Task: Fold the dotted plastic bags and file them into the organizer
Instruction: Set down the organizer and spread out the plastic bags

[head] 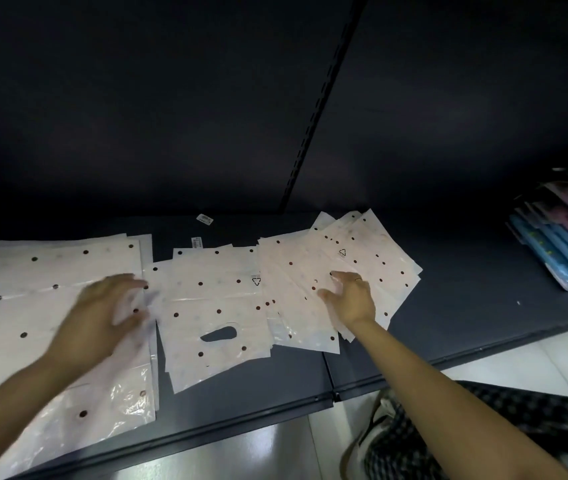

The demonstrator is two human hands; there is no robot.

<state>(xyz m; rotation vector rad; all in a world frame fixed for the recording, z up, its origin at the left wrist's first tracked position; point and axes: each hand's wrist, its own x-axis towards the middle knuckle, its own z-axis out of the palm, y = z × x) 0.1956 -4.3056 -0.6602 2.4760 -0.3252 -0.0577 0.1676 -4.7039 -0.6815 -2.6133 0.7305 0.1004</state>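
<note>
Head view: with the blurred left hand (pixel 102 315) spread open and the right hand (pixel 351 297) resting loosely open on the fanned bags (pixel 362 258) near the shelf's (pixel 466 306) back edge, nothing is gripped, so one bag is best separated and flattened before folding.

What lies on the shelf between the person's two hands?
In the head view, the middle stack of dotted bags, its top bag showing a cut-out handle, lies between the left hand and the right hand. No organizer shows there.
</note>
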